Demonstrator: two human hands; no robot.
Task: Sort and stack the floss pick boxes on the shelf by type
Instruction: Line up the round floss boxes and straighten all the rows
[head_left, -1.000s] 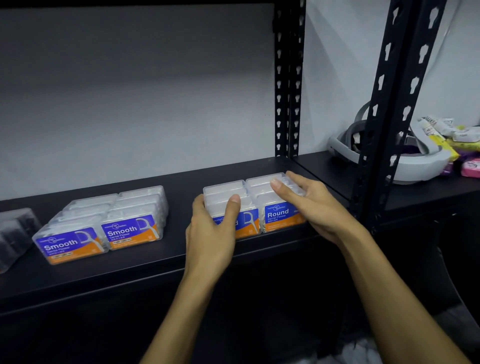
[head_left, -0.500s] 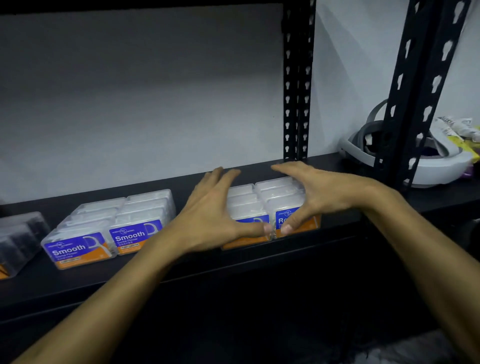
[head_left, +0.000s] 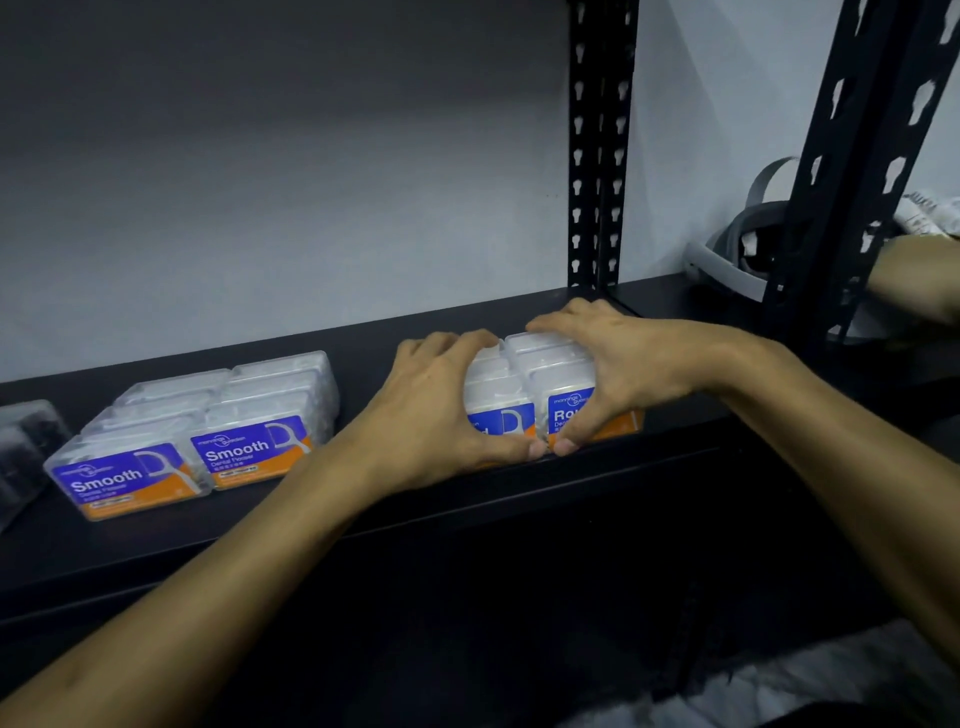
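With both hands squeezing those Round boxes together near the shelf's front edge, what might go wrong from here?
1. The Round floss pick boxes sit close to the shelf's front edge; a pull from the left hand or right hand could tip them off.
2. Uneven squeezing may skew the smooth plastic rows.

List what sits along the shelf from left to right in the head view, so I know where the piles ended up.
dark clear box → Smooth floss pick boxes → left hand → Round floss pick boxes → right hand → black upright → white headset
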